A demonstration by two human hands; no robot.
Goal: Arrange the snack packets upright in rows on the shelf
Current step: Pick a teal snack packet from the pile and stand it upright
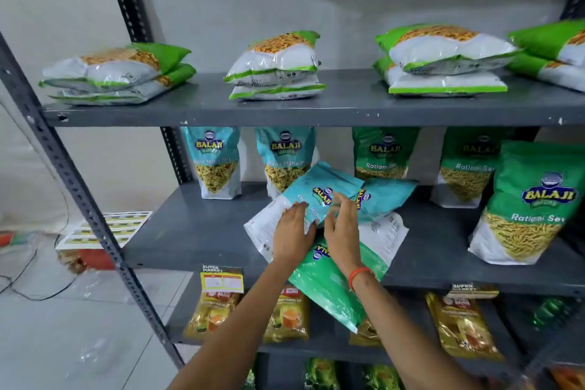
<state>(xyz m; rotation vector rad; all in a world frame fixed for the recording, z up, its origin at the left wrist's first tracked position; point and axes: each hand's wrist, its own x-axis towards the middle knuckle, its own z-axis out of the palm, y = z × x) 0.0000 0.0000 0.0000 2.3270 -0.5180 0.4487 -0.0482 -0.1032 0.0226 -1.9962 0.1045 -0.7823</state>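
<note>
A grey metal shelf [202, 231] holds a loose pile of snack packets [319, 196] at its middle front. The left hand [292, 236] and right hand [340, 231] rest spread on the top teal packet. The packets look light, soft and slippery, best gripped by their side edges.

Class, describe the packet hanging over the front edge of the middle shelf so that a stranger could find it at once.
Start at the grey metal middle shelf and find the heap of flat packets at its front. The glossy green snack packet juts past the edge, under the right hand. Unlike the teal packets above it, it is green and overhangs.
</note>
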